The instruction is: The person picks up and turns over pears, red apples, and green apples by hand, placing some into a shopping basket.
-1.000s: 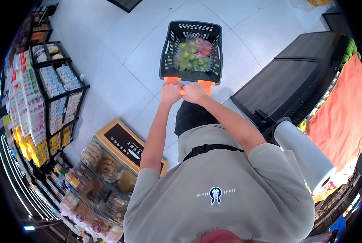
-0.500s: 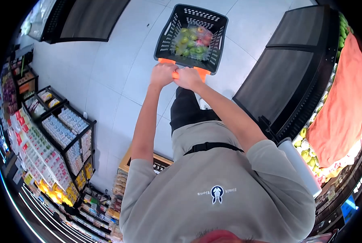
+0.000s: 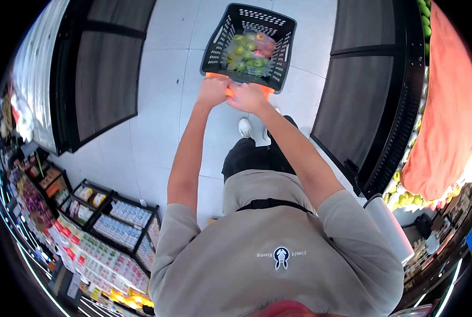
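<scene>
Hands on one basket
left hand, right hand fingers wrapped round orange handle; one fruit bag inside

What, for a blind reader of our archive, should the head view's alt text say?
Seen from above, a person's left hand and right hand grip the orange handle of a black basket holding bagged fruit, green and red. Dark display cases line both sides of the aisle, and an orange cloth lies over fruit at the right.
</scene>
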### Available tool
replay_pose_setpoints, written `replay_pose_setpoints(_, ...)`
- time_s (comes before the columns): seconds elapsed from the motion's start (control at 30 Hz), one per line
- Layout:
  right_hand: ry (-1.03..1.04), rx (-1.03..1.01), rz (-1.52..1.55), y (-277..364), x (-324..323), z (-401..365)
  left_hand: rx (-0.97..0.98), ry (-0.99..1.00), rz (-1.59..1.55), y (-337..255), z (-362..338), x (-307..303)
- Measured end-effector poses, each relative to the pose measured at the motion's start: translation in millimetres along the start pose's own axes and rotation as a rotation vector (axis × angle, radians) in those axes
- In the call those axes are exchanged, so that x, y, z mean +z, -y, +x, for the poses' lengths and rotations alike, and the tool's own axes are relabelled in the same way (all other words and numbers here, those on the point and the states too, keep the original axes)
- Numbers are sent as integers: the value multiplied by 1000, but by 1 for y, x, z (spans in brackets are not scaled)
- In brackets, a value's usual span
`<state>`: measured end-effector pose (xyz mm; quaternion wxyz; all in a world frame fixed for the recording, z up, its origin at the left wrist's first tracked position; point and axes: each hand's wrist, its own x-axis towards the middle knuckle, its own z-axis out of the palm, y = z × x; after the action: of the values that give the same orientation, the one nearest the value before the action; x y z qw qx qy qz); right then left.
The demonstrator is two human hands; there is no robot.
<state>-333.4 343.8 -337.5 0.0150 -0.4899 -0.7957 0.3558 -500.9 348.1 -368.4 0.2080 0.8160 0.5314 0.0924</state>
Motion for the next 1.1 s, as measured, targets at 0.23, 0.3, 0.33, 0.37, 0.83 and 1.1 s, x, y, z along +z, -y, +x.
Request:
replay_pose_setpoints(0.23, -88, 118, 16, -29, -57, 76, 110, 41, 40, 36, 114, -26)
replay_pose_setpoints(0.3, -110, 146, 64, -38, -74, 100, 133, 59, 68, 47, 148, -35)
replay_pose_setpoints(0.33, -125, 161, 83, -40, -78, 108, 151, 91, 73, 51, 161, -41)
replay_pose_setpoints(0.37, -128, 163, 89, -44, -83, 116, 175, 103, 82, 54, 174, -47)
replay_pose_setpoints(0.83, -248, 191, 50, -170, -205, 238, 279, 188, 62, 67, 412, -51)
replay_pose_setpoints(1.1, -304, 317, -50, -284, -306, 253, 247, 178, 56, -3, 548, -26)
